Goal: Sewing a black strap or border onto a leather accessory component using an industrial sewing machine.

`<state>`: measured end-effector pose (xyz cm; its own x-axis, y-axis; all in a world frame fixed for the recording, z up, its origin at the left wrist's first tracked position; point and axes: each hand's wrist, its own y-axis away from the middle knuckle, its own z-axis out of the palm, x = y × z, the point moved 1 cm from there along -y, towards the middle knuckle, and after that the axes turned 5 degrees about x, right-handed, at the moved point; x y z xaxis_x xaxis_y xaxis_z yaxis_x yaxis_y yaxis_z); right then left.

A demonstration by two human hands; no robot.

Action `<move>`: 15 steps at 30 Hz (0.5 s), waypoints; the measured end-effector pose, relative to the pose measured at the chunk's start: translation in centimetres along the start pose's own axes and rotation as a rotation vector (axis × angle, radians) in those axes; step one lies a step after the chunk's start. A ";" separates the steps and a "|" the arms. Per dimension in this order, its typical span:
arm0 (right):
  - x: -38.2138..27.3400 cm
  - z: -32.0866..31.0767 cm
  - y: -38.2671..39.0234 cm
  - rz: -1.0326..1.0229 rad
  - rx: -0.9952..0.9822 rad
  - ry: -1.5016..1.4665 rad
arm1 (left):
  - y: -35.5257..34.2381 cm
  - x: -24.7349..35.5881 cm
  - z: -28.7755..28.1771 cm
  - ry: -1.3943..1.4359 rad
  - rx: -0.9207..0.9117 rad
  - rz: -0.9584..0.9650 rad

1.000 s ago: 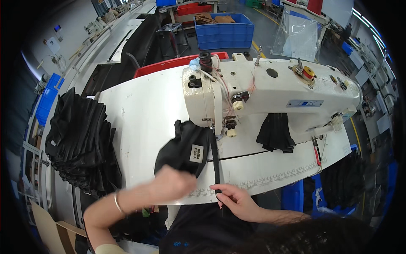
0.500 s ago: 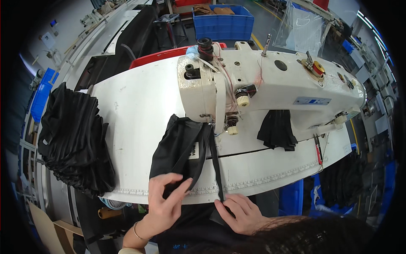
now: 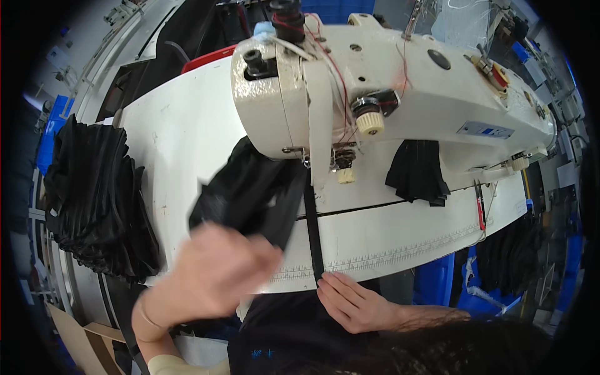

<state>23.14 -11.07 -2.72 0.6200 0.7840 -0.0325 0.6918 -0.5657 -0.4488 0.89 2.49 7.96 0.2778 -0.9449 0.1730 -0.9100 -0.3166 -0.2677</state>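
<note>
at white table [image 3: 181, 131] near blue bin [image 3: 434, 281], right grip [image 3: 353, 304] pinching black strip [image 3: 314, 237], left grip [image 3: 219, 269] blurred, unclear

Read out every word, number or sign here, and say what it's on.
Nothing I can quote reliably.
Sewing machine: blue-and-silver badge, too blurred.
Ruler strip: numbers too small.
Person's black clothing: small blue marks, unclear.
Anything farther off is too small.

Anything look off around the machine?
Nothing looks spilled. One oddity: a pale blue wad beside the black knob atop the sewing machine, seemingly no machine part. The black fabric at the left hand is too blurred to judge.
</note>
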 end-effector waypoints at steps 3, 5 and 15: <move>0.2 -0.1 0.1 0.020 0.013 -0.012 | 1.2 4.9 6.2 -0.329 0.061 0.210; 0.3 -0.1 0.1 0.025 0.006 -0.009 | 1.6 5.9 8.9 -0.237 0.071 0.101; 0.6 -0.2 -0.2 -0.008 0.004 0.002 | 2.8 5.9 10.7 0.022 0.254 -0.084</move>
<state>23.45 -10.55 -2.53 0.6153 0.7878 -0.0277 0.6951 -0.5587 -0.4525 3.30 -4.85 -1.96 0.3400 -0.9131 0.2249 -0.7766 -0.4075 -0.4804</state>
